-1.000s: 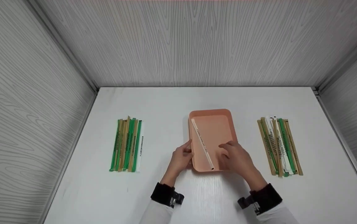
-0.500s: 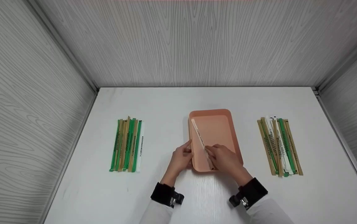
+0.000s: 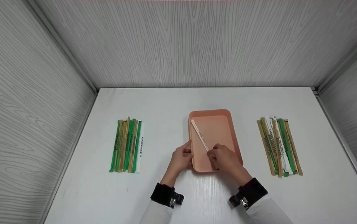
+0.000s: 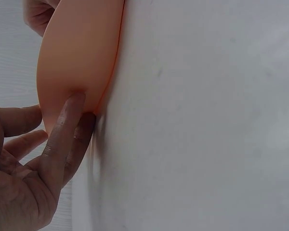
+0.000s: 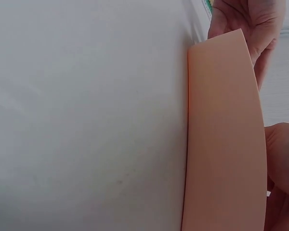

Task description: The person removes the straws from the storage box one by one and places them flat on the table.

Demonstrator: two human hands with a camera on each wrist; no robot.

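Observation:
Near the middle of the table a pink tray (image 3: pixel 218 124) lies flat, its long side pointing away from me. A white wrapped straw (image 3: pixel 199 135) with small dark print slants across the tray's left half. My right hand (image 3: pixel 226 160) reaches over the front right of the tray and pinches the straw at its lower part, which the fingers hide. My left hand (image 3: pixel 180 159) is at the tray's front left, its fairly straight fingers touching the outer wall; the left wrist view shows these fingers (image 4: pixel 67 120) against the wall. Inside the right wrist view, the tray wall (image 5: pixel 226 134) partly blocks the right hand.
Left of the tray lies a row of green, brown and white wrapped straws (image 3: pixel 127 144). A looser pile of similar straws (image 3: pixel 279 146) is on the right. Grey wood-grain panels (image 3: pixel 178 43) border the white table (image 3: pixel 162 102) at the back and sides.
My right hand has moved left from the tray's right part onto the straw and now pinches it. The straw's lower part has shifted slightly right. My left hand has stayed still.

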